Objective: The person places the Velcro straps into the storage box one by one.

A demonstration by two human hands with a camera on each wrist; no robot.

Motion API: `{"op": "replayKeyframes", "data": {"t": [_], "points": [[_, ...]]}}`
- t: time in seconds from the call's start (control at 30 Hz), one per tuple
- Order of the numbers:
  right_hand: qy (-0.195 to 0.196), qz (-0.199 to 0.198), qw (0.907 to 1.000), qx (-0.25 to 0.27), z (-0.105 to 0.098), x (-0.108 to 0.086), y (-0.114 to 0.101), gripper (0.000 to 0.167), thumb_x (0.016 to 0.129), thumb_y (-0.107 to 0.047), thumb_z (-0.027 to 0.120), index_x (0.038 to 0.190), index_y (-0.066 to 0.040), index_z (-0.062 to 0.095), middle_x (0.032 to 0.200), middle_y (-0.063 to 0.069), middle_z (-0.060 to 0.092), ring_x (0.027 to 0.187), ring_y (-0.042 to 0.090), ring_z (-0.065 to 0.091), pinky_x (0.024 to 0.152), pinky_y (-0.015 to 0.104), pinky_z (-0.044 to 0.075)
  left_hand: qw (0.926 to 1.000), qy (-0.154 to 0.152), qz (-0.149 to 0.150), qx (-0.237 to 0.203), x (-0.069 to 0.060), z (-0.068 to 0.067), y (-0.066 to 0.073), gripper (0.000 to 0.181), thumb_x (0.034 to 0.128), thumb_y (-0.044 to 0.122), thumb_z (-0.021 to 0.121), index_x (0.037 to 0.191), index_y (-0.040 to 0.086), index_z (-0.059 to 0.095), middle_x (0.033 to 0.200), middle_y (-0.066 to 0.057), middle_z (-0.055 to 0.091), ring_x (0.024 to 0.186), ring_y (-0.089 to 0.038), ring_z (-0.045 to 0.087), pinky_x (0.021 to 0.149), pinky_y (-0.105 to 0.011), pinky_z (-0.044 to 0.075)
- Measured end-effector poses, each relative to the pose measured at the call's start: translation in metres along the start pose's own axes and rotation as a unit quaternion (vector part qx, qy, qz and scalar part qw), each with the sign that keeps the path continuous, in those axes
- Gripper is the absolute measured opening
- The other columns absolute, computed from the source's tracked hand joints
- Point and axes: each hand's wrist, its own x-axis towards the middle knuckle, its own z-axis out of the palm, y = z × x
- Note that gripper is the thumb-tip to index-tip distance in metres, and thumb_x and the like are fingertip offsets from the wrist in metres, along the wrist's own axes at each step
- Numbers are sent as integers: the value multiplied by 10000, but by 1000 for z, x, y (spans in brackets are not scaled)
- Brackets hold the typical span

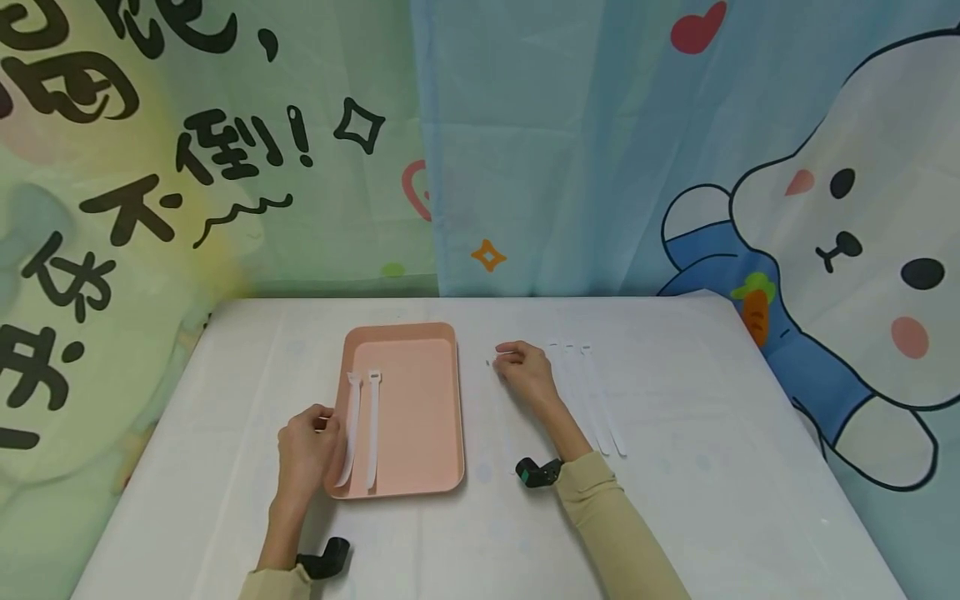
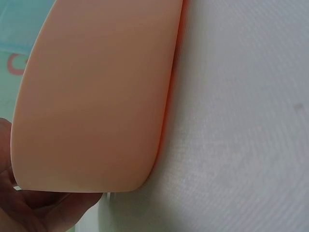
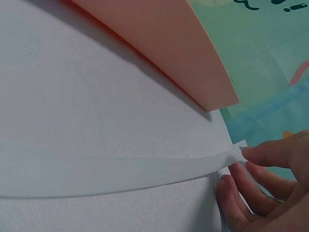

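Note:
My right hand [image 1: 527,372] is to the right of a pink tray [image 1: 420,417]. In the right wrist view, its thumb and fingers pinch the end of a flat white strap [image 3: 120,176], which looks like a cable tie. The strap's other end runs out of that view. My left hand [image 1: 306,450] is beside the tray's left rim, fingers loosely curled; the left wrist view shows it partly hidden behind the tray wall [image 2: 96,96]. Two white straps with square heads, a left one [image 1: 352,429] and a right one [image 1: 374,429], lie lengthwise in the tray's left part.
Several similar white straps [image 1: 596,400] lie side by side on the white table [image 1: 705,467], right of my right hand. Black wrist cameras [image 1: 538,472] stick out from both wrists. A printed curtain [image 1: 525,150] hangs behind the table's far edge.

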Motion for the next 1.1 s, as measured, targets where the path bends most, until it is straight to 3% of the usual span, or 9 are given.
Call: {"op": "replayKeyframes", "data": {"t": [0.43,0.83,1.1], "points": [[-27,27,9998,209,2,0,-2,222,940,-122,708,1123,0,734,995,150,740,785,171,665,690,217,520,10000,-1,5,22,0,1,0,203,944,31,611,1052,-90,733,939,-281,742,824,-390,726,657,-384,542],[-77,-98,9991,416,0,-1,-7,197,969,-105,684,1116,17,729,1000,191,741,755,186,685,679,287,583,10000,-25,7,-9,0,1,-1,204,944,21,604,1055,-99,726,948,-290,738,829,-399,727,680,-446,567],[0,-128,9982,593,-1,-1,-15,184,965,-94,686,1101,22,733,986,195,742,725,192,687,615,246,562,10000,-41,31,-16,1,2,-3,197,945,28,607,1043,-90,731,945,-283,738,814,-375,719,631,-327,513]]}}
